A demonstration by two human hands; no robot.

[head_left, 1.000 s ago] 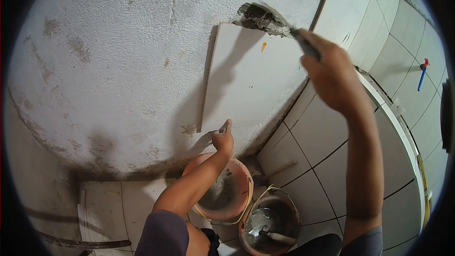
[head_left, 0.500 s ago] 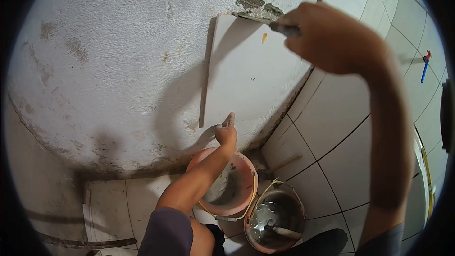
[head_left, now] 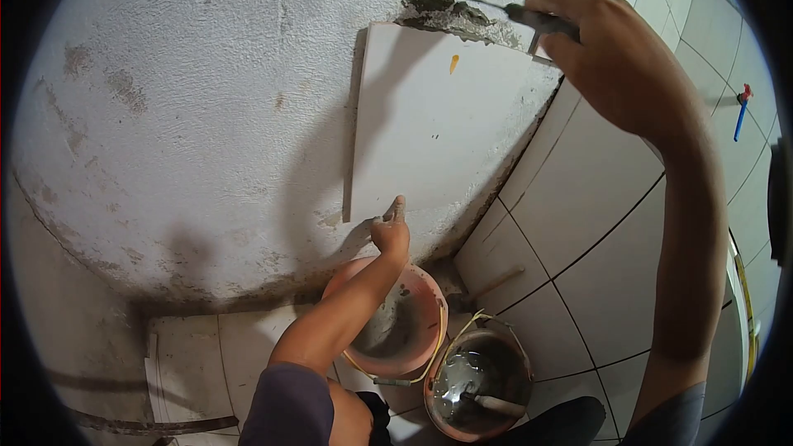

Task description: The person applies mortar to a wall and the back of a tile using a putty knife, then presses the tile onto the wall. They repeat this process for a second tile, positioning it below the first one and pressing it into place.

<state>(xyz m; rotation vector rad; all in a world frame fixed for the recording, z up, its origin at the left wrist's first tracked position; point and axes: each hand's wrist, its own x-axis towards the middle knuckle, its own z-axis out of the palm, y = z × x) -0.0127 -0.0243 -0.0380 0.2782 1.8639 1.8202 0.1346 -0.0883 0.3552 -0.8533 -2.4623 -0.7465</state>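
Observation:
A white tile (head_left: 438, 128) stands upright against the rough plastered wall (head_left: 190, 99). My left hand (head_left: 390, 231) presses against the tile's bottom edge, fingers pointing up. My right hand (head_left: 615, 62) is raised at the top right and grips the handle of a trowel (head_left: 496, 10). The trowel's blade lies on a lump of grey mortar (head_left: 450, 12) along the tile's top edge. A small yellow mark (head_left: 453, 62) shows near the top of the tile.
Below my left arm stands a pink bucket (head_left: 421, 293) with mortar, and beside it a second bucket (head_left: 479, 380) with wet mix and a tool in it. The right wall (head_left: 595, 223) is tiled white. A blue and red tap (head_left: 739, 120) sticks out at far right.
My right hand has swept the trowel along the tile's top edge, out to the right and slightly up. More mortar now lies spread above the tile. My left hand has stayed put.

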